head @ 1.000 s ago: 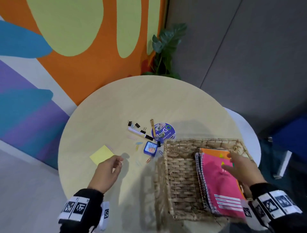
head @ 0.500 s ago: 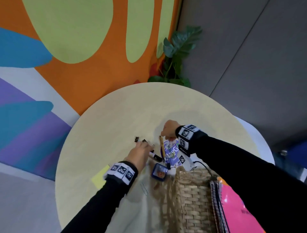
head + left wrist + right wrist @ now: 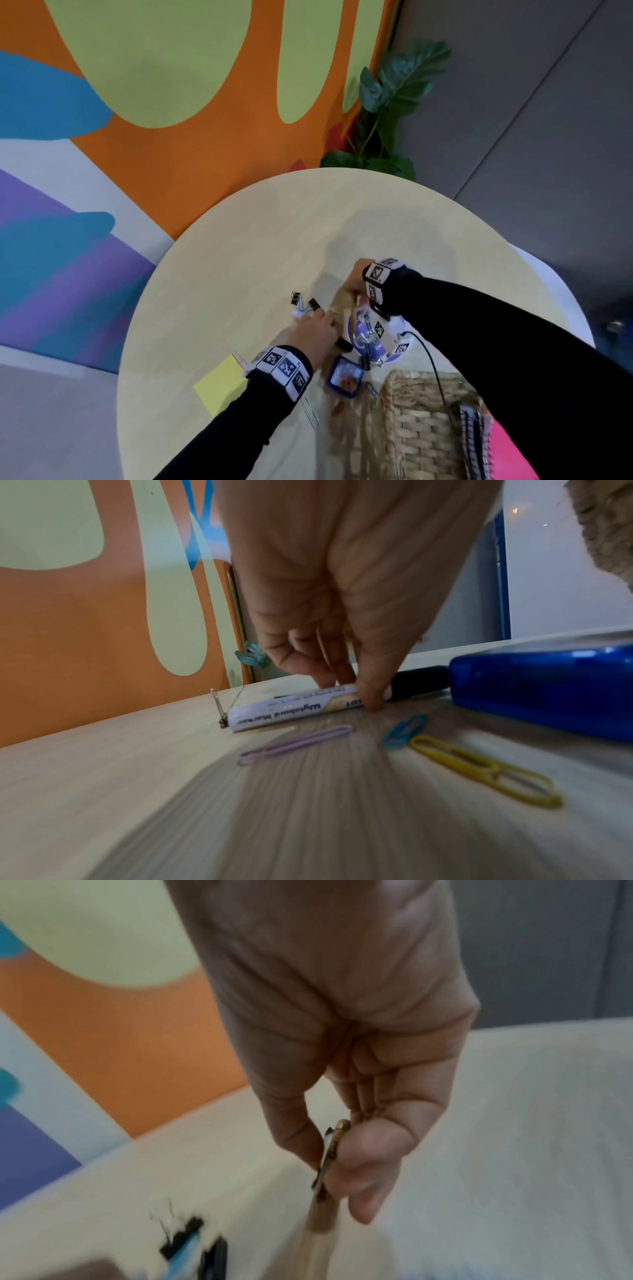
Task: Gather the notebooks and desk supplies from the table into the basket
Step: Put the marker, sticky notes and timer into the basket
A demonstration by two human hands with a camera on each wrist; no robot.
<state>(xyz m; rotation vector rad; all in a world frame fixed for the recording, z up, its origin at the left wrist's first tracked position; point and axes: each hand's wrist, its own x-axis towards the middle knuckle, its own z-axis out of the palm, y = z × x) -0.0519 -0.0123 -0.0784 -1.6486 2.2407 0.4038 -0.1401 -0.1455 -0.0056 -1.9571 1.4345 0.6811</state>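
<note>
1. The whiteboard marker (image 3: 301, 710) lies flat on the table (image 3: 239, 274), and the left hand (image 3: 315, 330) pinches its barrel between thumb and fingertips (image 3: 371, 699), next to the black cap; the white labelled end sticks out to the left of the pinch, not yet lifted.
2. The right hand (image 3: 354, 277) is curled round a tan pen (image 3: 325, 1191), thumb and forefinger clamping its clip end, so the shaft hangs down below the grip and away from the palm.
3. Just below the left grip on the table lie loose paper clips, pink (image 3: 294, 744), blue (image 3: 404, 730) and yellow (image 3: 486, 772); a blue plastic box (image 3: 548, 688) sits just beside the marker's cap, right of the pinch.
4. Binder clips (image 3: 301, 303) lie beyond the left fingers; a yellow sticky pad (image 3: 219, 383) sits behind that wrist, and a round tape roll (image 3: 370, 339) lies under the right wrist.
5. The notebooks (image 3: 493, 445) are already in the basket (image 3: 418, 438), near both forearms. By my judgement the task is early-to-middle: books done, small supplies nearly all left.
</note>
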